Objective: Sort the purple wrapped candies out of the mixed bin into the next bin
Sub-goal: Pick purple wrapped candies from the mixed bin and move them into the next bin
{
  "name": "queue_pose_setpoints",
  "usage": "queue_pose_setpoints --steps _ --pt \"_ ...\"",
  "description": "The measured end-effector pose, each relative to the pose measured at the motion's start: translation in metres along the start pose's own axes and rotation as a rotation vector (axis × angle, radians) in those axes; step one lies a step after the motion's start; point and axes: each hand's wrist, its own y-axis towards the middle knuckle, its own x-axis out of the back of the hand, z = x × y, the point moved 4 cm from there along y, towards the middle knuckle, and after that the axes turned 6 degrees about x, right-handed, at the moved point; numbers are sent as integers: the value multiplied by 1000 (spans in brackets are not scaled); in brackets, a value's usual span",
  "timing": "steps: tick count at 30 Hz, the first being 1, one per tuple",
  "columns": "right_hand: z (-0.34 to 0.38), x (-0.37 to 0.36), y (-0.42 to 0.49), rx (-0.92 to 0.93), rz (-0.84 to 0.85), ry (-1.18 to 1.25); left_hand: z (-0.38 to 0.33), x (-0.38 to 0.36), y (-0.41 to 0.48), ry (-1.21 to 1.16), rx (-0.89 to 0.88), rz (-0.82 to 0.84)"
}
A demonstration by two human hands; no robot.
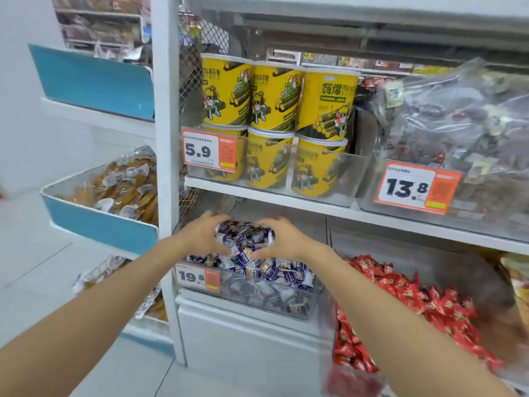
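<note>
A heap of purple wrapped candies (246, 239) is cupped between my two hands above a clear bin (272, 299) on the lower shelf. My left hand (204, 234) curls around the heap's left side. My right hand (283, 237) curls around its right side, fingertips over the top. More purple candies (274, 272) fill the clear bin below, which carries a 19.8 price tag (197, 277). To the right stands a second clear bin holding red wrapped candies (412, 305).
The shelf board (315, 206) just above the hands carries yellow snack canisters (274, 96) and a bagged-snack bin tagged 13.8 (418, 187). A white upright post (166, 138) stands left of the bins. Blue-fronted trays (100, 224) of snacks jut out at left.
</note>
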Motion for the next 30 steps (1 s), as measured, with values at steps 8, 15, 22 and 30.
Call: queue_pose_setpoints --steps 8,15,22,30 --pt "-63 -24 8 -204 475 -187 -1 -45 32 169 -13 426" --pt "-75 -40 62 -150 468 -221 -3 -76 91 232 -81 269" --pt "-83 -11 58 -170 296 -174 1 -57 104 145 -31 184" --pt "-41 18 -58 -16 -208 -218 -24 -22 9 28 -207 -29"
